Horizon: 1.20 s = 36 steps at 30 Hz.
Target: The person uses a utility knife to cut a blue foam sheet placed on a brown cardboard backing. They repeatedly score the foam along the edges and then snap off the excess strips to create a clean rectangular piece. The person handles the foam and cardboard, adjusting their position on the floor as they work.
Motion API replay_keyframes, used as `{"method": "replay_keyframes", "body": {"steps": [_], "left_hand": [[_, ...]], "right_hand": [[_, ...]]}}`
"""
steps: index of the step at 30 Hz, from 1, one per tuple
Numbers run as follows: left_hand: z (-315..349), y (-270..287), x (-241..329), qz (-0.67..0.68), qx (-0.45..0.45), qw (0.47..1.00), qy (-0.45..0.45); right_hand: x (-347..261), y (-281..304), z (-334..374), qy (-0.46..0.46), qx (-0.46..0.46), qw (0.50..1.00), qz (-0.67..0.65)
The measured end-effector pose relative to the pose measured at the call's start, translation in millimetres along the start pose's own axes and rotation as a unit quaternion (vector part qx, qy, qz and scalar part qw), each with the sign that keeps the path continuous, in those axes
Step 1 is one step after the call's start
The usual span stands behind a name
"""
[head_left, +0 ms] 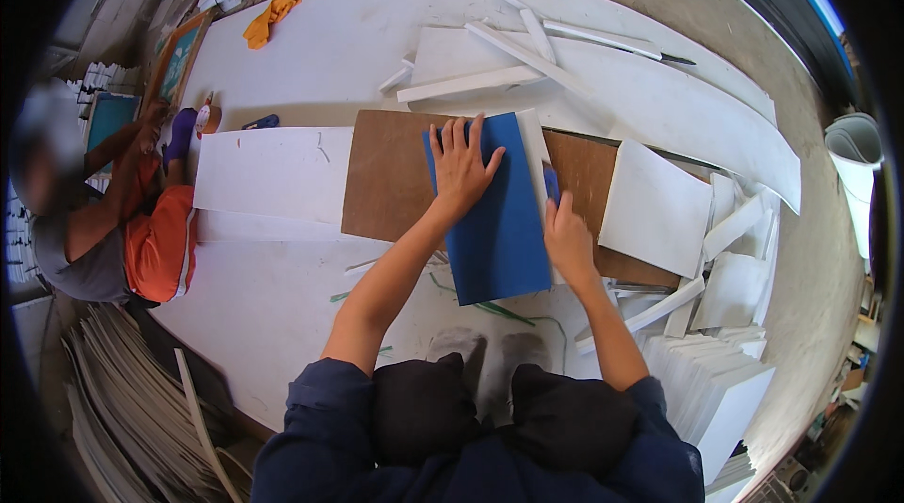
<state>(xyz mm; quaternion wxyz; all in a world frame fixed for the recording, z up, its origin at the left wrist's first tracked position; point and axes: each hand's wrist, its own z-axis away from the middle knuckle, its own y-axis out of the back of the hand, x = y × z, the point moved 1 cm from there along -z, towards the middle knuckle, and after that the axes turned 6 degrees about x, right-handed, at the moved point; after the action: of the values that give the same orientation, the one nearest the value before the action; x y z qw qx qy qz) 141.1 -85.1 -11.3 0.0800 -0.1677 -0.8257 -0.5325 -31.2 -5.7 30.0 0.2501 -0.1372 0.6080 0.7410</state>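
My left hand [460, 168] lies with fingers spread on a blue rectangular board [501, 244], pressing it from above. In my closed right hand [571, 241] is a blue utility knife [552, 183], held against the strip of white sheet [533, 140] that shows along the blue board's right edge. The knife's blade is too small to make out. Beneath these lies a brown board [384, 173], which shows on both sides of the blue one.
White offcut strips [537, 56] lie beyond my hands. A white panel [654, 206] and stacked white sheets [706, 390] are at right. At left, another person [104, 192] sits near a second blue cutter [262, 122], a tape roll [209, 117] and an orange cloth [269, 23].
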Motion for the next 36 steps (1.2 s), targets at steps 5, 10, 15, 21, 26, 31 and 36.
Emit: {"method": "replay_keyframes", "body": {"steps": [5,10,15,21,26,31,36], "left_hand": [[7,-14,18,-0.064,-0.006,0.998,0.002],[5,-11,31,-0.035,-0.037,0.999,0.019],[9,-8,28,-0.034,-0.04,0.998,0.029],[6,-12,33,-0.038,-0.018,0.999,0.023],[9,-11,27,-0.047,-0.01,0.998,0.033],[8,-9,35,-0.046,-0.011,0.998,0.031],[7,-8,29,-0.066,-0.022,0.997,0.028]], "right_hand": [[-25,3,-71,0.09,0.033,0.994,0.058],[-29,-14,-96,0.104,0.058,0.99,0.082],[-41,-18,-99,0.097,0.038,0.992,0.07],[-37,-12,-104,0.073,0.001,0.994,0.086],[4,-5,3,0.048,-0.063,0.994,0.079],[40,9,83,0.022,-0.114,0.988,0.102],[6,44,36,0.088,-0.061,0.986,0.128]]}}
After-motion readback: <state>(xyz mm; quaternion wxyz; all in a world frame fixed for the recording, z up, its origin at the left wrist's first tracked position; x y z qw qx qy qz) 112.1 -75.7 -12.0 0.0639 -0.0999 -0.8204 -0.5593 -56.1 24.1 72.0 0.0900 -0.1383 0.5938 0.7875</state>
